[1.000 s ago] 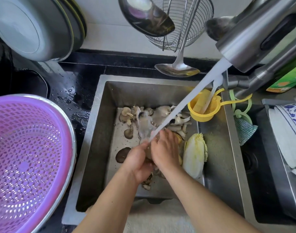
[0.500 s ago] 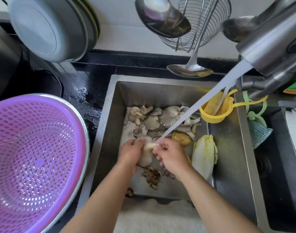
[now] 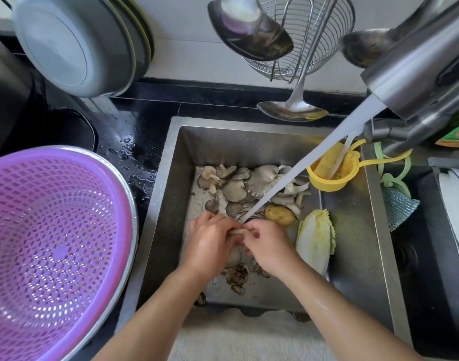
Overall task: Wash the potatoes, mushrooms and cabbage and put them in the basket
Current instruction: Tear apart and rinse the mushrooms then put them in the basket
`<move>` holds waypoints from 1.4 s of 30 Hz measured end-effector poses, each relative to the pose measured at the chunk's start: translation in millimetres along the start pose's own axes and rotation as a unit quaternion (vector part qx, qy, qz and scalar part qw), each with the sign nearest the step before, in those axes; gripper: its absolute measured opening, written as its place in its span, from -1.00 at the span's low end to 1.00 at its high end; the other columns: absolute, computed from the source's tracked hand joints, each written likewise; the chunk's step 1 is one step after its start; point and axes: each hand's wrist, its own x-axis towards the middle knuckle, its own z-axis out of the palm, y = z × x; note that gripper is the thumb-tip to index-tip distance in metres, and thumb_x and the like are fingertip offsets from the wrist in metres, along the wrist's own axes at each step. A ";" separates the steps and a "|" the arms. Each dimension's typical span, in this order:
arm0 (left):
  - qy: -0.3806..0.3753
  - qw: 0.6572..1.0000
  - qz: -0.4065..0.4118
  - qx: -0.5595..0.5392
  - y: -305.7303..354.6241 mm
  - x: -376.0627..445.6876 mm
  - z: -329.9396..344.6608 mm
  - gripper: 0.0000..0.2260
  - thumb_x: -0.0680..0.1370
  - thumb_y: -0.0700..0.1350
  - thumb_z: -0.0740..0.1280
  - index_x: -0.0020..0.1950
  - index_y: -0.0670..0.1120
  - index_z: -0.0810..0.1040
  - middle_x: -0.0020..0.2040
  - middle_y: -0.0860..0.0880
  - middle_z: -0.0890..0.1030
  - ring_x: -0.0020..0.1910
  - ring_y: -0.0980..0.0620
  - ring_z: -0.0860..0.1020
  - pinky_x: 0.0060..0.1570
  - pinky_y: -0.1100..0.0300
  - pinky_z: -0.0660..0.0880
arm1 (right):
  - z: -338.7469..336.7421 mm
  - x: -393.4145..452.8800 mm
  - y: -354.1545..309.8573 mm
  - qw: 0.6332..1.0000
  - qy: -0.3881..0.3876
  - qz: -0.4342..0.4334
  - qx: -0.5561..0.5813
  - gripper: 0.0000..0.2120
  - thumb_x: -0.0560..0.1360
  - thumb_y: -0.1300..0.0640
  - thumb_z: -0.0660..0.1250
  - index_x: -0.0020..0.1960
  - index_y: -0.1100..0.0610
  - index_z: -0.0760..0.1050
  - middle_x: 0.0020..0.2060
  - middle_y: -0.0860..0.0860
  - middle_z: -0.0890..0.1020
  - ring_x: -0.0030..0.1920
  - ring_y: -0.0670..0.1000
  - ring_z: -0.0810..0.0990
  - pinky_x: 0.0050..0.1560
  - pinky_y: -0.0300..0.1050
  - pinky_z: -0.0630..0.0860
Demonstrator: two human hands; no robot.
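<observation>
My left hand (image 3: 210,241) and my right hand (image 3: 268,246) meet over the steel sink (image 3: 171,183), both gripping one grey oyster mushroom (image 3: 234,252) by its pale stem under the water stream (image 3: 301,168). More oyster mushrooms (image 3: 251,181) lie heaped at the back of the sink floor, and darker scraps (image 3: 237,276) lie below my hands. A yellow potato (image 3: 279,215) sits right of the stream's end. A napa cabbage (image 3: 315,239) lies lengthwise along the sink's right side. The purple perforated basket (image 3: 53,246) stands empty inside a metal bowl on the left counter.
The faucet (image 3: 416,71) juts in from the upper right. A yellow strainer (image 3: 332,170) hangs at the sink's right rim. Ladles (image 3: 292,112) and a wire skimmer (image 3: 309,40) hang on the back wall. Plates (image 3: 74,45) lean at upper left. A white towel (image 3: 236,334) covers the front edge.
The view has shifted so the sink sits further right. My hands turned the mushroom under the stream and closed together on its stem; the potato came into sight.
</observation>
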 end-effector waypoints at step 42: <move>0.034 0.983 0.071 -0.166 -8.9 -4.2 6.1 -0.84 0.60 -0.16 0.37 0.09 -0.12 0.73 -0.03 0.00 0.65 -0.05 0.10 0.61 0.00 0.27 0.55 | -28.6 17.6 -24.3 0.975 -0.116 0.074 0.174 -0.89 0.41 0.38 0.35 -0.20 0.20 0.52 -0.39 0.10 0.55 -0.43 -0.05 0.41 -0.47 -0.20 0.30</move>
